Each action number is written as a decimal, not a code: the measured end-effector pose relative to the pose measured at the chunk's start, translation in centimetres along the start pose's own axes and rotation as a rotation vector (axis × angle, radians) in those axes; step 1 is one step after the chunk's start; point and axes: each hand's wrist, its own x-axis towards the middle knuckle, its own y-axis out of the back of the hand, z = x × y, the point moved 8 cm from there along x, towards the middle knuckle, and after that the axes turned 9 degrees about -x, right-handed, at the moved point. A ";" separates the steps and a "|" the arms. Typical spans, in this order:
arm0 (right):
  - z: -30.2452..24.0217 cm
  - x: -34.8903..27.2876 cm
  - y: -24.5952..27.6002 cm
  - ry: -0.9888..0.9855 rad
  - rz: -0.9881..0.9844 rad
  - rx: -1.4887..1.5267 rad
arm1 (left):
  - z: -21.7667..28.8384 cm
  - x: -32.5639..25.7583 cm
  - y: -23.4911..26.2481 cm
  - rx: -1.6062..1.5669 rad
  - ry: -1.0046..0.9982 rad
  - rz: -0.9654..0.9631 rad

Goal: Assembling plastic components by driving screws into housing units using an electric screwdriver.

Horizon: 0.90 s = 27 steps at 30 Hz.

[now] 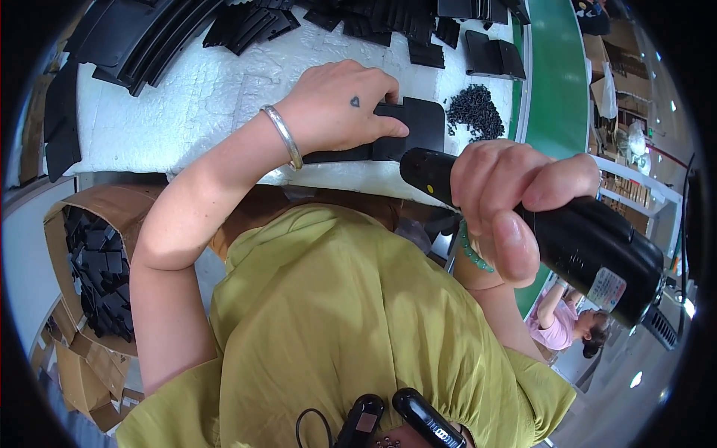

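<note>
At top centre of the head view, the left hand (340, 108) is clamped on a black panel (424, 125) lying on the white surface (187, 112). Right of centre, the right hand (497, 187) is wrapped round a power tool (597, 243). Work seems midway: panels (164, 37) wait at upper left; whether this one is fastened, I cannot tell. The tool's pale label (606, 290) is too small to read.
</note>
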 end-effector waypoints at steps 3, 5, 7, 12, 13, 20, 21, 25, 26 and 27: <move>0.3 -0.3 1.0 -0.043 0.209 0.070 | 0.0 -0.4 0.5 0.012 -0.065 0.104; -1.6 -0.9 2.7 0.061 0.164 0.103 | 0.6 -1.0 1.7 0.038 -0.149 0.222; -3.7 -2.7 5.4 0.085 0.433 0.113 | 0.5 -1.9 4.2 -0.435 -0.049 0.456; 2.5 -3.8 4.7 -0.251 0.655 -0.136 | 2.8 -5.3 4.2 -0.908 -0.147 0.626; 3.0 -4.0 4.1 -0.217 0.671 -0.148 | 3.2 -5.4 3.3 -0.952 -0.157 0.597; 3.3 -6.2 4.0 -0.444 0.561 -0.113 | 4.1 -5.0 0.9 -1.776 -0.010 -0.081; 3.1 -6.9 4.0 -0.404 0.567 -0.086 | 4.1 -5.3 0.5 -1.898 0.044 -0.110; 1.8 -7.8 4.9 -0.414 0.324 -0.132 | 3.5 -8.6 2.2 -1.864 -0.022 -0.196; 1.5 -8.2 5.0 -0.362 0.298 -0.229 | 3.4 -9.5 2.2 -1.787 -0.023 -0.232; 1.1 -8.7 5.0 -0.305 0.278 -0.326 | 3.3 -10.4 3.1 -1.784 -0.021 -0.219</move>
